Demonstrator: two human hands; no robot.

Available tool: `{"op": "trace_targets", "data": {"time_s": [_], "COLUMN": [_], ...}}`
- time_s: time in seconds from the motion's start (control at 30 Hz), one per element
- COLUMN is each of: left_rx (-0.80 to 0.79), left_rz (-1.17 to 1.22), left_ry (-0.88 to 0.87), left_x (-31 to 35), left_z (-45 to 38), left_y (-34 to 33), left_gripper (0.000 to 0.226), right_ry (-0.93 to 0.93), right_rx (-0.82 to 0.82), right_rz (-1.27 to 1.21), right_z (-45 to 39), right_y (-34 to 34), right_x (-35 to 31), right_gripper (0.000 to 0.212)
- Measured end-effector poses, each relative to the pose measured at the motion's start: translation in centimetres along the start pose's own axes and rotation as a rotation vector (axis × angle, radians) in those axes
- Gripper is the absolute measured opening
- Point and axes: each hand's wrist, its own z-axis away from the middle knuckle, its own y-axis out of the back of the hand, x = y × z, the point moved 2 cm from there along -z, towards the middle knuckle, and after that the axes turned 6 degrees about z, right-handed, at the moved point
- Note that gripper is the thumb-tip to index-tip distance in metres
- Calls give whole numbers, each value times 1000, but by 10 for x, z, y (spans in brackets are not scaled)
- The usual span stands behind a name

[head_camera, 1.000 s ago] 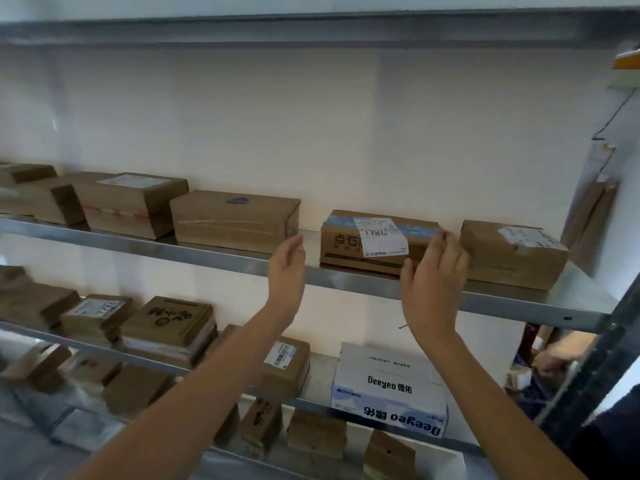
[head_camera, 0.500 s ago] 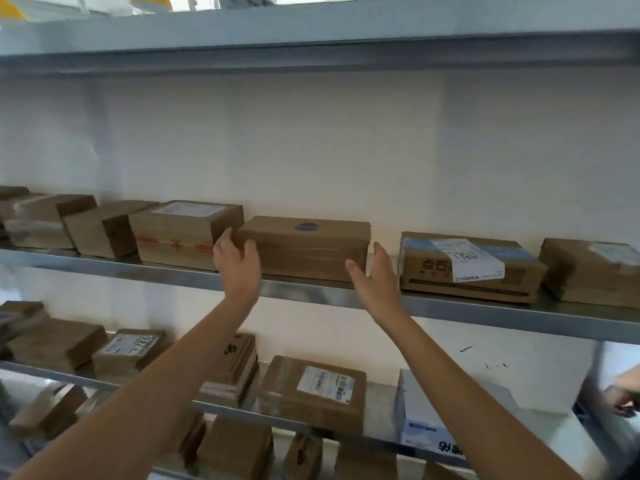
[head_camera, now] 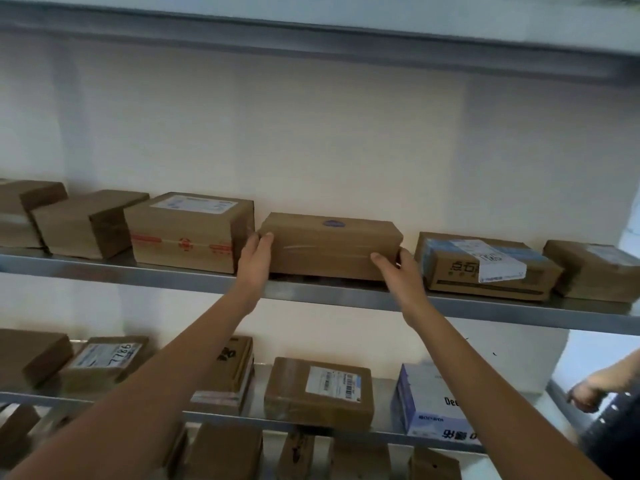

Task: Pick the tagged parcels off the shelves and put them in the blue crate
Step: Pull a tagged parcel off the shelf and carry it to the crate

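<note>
Head cam, only view there is: metal racking against a plain white wall, with a steel upper shelf [head_camera: 346, 296] at roughly arm-reach height and a lower shelf [head_camera: 256, 415] under it, both lined with brown cardboard parcels. Off at the right edge there's another person's hand [head_camera: 588, 393] near something dark, can't make out what.

The one being grabbed is the long brown parcel [head_camera: 329, 247] with a little blue sticker on top, sitting mid upper shelf between a red-taped box [head_camera: 188, 233] and a blue-taped box [head_camera: 485, 266]. Left hand [head_camera: 254, 261] is on its left end, fingers wrapped over the corner. Right hand [head_camera: 401, 275] is on the right end, thumb on the front face, fingers curled round the side. So both are clamped on it, one per end.

Looks to me like the pick step, grip just set and the box still down on the shelf. Next it needs pulling straight out toward the body, since the neighbours sit close on both sides. The blue crate isn't in shot, so they'll have to turn and find it.
</note>
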Motion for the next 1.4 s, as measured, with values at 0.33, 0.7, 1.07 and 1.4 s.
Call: {"op": "trace_targets", "data": {"time_s": [0.33, 0.7, 1.07, 1.4], "left_rx": [57, -27, -56, -350], "left_rz": [360, 218, 270, 645], "left_ry": [52, -7, 23, 50], "left_x": [36, 33, 24, 6], "left_z": [-1, -4, 8, 62], "left_y": [5, -1, -7, -27], "left_gripper": [44, 36, 46, 69], "right_ry": [16, -50, 120, 287], "right_rx": [-4, 51, 69, 93], "right_rz": [-279, -241, -393, -521], "right_z": [-7, -7, -3, 15], "right_y": [19, 24, 32, 15], "right_x": [-34, -31, -29, -93], "right_gripper": [65, 34, 29, 89]}}
